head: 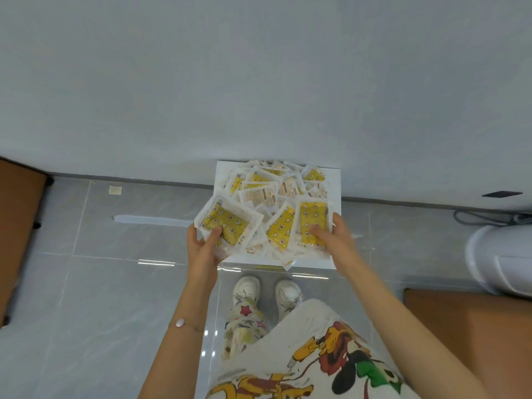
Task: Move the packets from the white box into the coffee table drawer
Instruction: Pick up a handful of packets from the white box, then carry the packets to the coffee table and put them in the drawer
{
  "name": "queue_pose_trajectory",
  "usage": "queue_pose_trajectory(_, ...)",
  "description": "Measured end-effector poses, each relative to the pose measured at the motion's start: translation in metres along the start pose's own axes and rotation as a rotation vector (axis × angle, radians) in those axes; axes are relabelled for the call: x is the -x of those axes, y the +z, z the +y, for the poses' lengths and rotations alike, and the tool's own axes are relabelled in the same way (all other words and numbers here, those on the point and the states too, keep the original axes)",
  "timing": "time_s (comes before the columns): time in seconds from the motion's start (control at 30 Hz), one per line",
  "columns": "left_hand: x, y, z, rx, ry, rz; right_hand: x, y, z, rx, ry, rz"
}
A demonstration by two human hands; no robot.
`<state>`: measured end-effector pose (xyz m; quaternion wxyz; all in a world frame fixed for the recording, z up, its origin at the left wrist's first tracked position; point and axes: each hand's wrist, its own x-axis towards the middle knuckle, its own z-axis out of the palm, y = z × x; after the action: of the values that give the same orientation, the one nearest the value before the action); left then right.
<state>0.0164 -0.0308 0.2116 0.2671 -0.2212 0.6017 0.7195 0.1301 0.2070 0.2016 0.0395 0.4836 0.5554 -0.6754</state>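
Observation:
A white box [335,182] stands on the floor against the wall, heaped with several clear packets with yellow patterned contents [280,228]. My left hand [201,246] grips a stack of these packets [227,220] at the box's front left corner, thumb on top. At the front right, my right hand [331,236] holds another packet [313,223], its thumb pressed on the yellow face. The coffee table drawer is not in view.
Brown furniture [20,226] stands at the left edge and a brown surface [472,335] at the lower right. A white rounded appliance [501,260] with cables sits at the right. My white shoes [267,292] stand on grey floor tiles just before the box.

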Motion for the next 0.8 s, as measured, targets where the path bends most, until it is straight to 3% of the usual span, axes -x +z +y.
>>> queue_pose_trajectory(0.23,0.085,-0.037,0.036,-0.018,0.092,0.025,0.067,0.029,-0.047,0.087,-0.131,-0.180)
queue_pose_trajectory(0.47,0.166,-0.102,0.062,0.136,0.239,0.220,0.133,0.079,-0.079,0.249,-0.209,-0.446)
queue_pose_trajectory(0.8,0.263,-0.267,0.074,0.330,0.372,0.537,0.237,0.264,-0.067,0.553,-0.328,-0.816)
